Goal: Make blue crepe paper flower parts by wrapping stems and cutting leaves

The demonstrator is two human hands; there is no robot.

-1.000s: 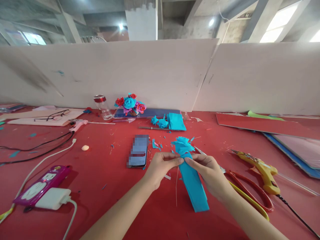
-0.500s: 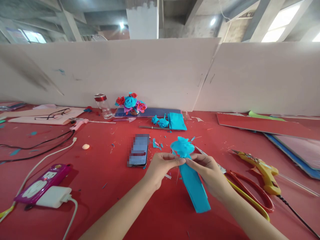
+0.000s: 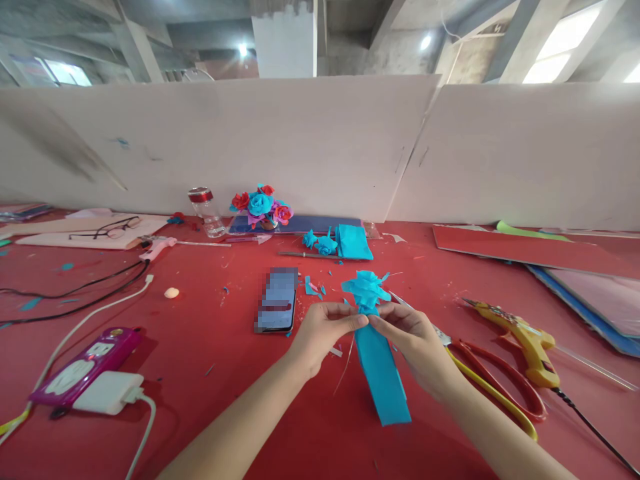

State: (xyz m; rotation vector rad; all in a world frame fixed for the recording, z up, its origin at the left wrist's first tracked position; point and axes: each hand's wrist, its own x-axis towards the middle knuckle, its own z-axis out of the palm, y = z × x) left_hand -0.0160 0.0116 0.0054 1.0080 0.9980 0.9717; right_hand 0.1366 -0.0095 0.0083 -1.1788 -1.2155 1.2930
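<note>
- Purple power strip (image 3: 93,367): on the tabletop (image 3: 210,427), well to the left of the left hand, with a white charger (image 3: 109,393) against it.
- Phone (image 3: 277,300): lying just beyond and left of the left hand.
- Left hand (image 3: 320,340): thumb and fingers pinched on the neck below the turquoise paper flower.
- Turquoise paper flower (image 3: 367,290): upright just above both hands' fingertips.
- Turquoise paper strip (image 3: 383,380): hanging below the meeting thumbs, between the hands.
- Right hand (image 3: 413,337): pinched at the same neck, thumb beside the left one.
- Scissors (image 3: 473,373): just right of the right hand, partly behind it.
- Yellow glue gun (image 3: 530,343): farther right.
</note>
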